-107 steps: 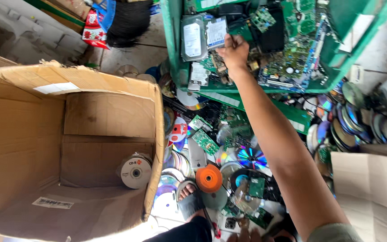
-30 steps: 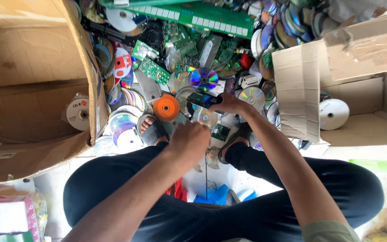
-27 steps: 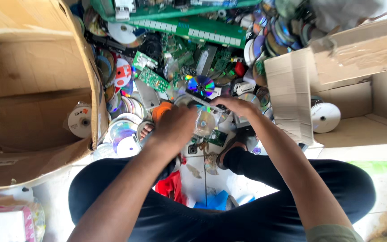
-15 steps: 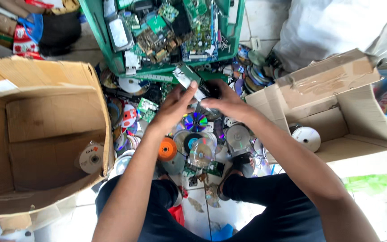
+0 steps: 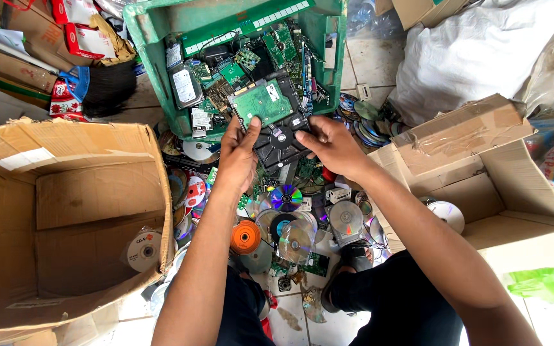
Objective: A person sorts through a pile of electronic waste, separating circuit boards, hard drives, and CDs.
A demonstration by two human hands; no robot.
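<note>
Hard drive (image 5: 276, 123) gripped between both hands, left (image 5: 238, 154); right (image 5: 333, 146).

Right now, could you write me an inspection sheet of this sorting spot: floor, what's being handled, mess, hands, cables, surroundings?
Surface: pale tiled floor, mostly covered.
Job's things: black hard drive with green circuit board on top, held over the green crate of circuit boards.
Clutter: loose discs and an orange disc on the floor.
Grippers: left hand and right hand both grip the drive.
Cables: nothing seen clearly.
Surroundings: large cardboard box left, smaller box right, white sack.
</note>
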